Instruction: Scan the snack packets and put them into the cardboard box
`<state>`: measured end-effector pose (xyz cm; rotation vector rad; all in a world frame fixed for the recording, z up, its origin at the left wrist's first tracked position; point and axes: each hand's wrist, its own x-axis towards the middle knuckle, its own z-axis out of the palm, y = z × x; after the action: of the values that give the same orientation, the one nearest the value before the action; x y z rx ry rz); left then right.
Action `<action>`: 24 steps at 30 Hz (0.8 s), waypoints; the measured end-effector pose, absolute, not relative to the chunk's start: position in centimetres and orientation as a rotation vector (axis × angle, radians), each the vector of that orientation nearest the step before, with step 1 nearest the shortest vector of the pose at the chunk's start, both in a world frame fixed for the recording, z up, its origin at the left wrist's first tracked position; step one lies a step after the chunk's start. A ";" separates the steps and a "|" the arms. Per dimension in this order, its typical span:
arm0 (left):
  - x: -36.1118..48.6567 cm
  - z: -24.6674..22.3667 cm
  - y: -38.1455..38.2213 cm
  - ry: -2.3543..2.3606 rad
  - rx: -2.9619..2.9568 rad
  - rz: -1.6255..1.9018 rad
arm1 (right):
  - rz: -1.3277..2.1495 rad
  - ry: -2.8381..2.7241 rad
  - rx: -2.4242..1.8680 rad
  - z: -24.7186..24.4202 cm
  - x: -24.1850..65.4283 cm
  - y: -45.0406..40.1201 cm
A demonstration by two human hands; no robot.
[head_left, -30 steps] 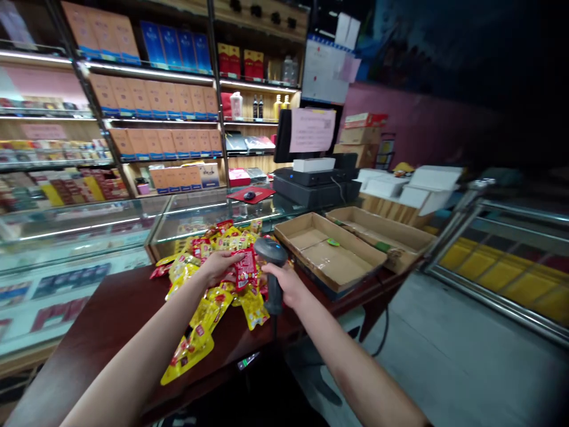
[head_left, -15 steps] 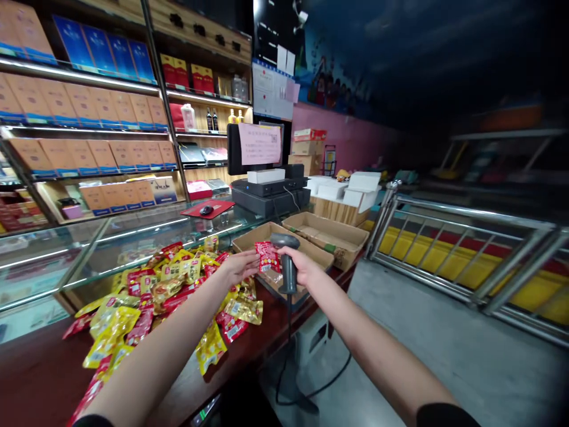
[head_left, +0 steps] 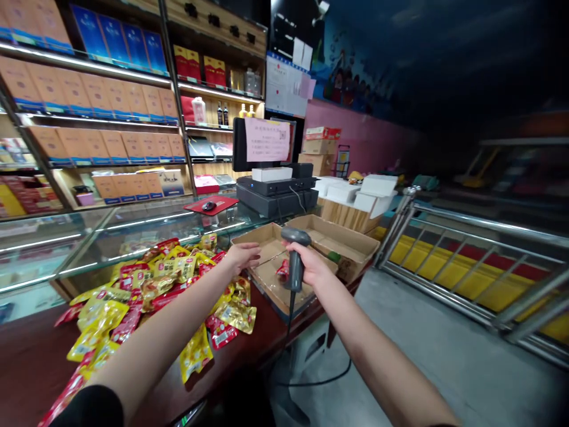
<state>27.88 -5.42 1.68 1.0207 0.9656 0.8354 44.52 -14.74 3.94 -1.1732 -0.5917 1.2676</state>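
Note:
My right hand (head_left: 308,264) is wrapped round the grip of a dark grey barcode scanner (head_left: 296,261), held upright over the near cardboard tray (head_left: 269,284). A red packet (head_left: 283,270) lies in that tray, partly hidden behind the scanner. My left hand (head_left: 244,256) hovers at the tray's left edge, fingers apart and holding nothing. Below and left of it, a heap of red, yellow and gold snack packets (head_left: 164,279) spreads over the dark red counter and against the glass case.
A second cardboard tray (head_left: 355,243) stands behind, right of the first. Beyond are a monitor (head_left: 240,145), a mouse (head_left: 208,206) and white boxes (head_left: 342,191). The scanner's cable hangs towards the floor. A metal railing (head_left: 462,225) stands at the right.
The red packet has left my left hand and lies in the near tray. My left hand has drawn back slightly from the scanner. The camera view has shifted a little.

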 end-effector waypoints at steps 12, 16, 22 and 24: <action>9.2 2.5 -10.4 1.081 1.044 0.927 | 1.381 -0.906 -1.310 0.3 32.6 -12.3; 4.1 1.6 -12.1 1.118 1.060 0.936 | 1.296 -1.010 -1.308 0.1 30.5 -12.0; -2.3 0.6 -15.9 1.279 1.508 0.700 | 1.124 -1.071 -1.328 2.0 29.0 -13.4; -4.0 0.3 -17.9 1.384 1.802 0.548 | 1.106 -1.119 -1.301 2.9 28.0 -14.7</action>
<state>-3.97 -17.94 0.33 1.8017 1.3844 0.5482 27.95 -14.66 2.87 -1.3013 -1.1188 1.1061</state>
